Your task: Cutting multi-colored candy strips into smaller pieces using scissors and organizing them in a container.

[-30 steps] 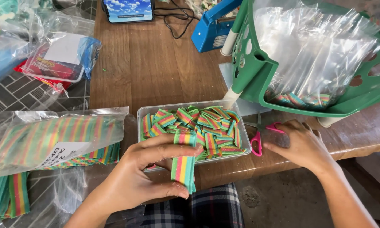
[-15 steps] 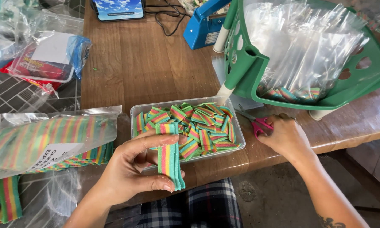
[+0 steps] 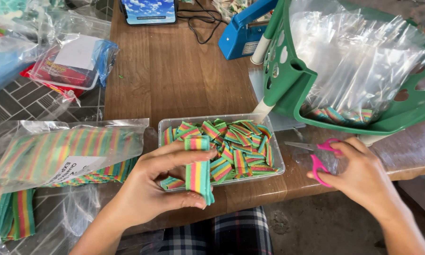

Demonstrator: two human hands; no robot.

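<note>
Left hand [image 3: 151, 193] pinches a rainbow candy strip [image 3: 198, 167] upright between thumb and fingers, just in front of the clear tray [image 3: 278, 160] of cut pieces. Right hand [image 3: 361, 177] is closed around pink-handled scissors [image 3: 322, 158] lying on the table [image 3: 175, 71], just right of the tray, below the green basket [image 3: 288, 80].
</note>
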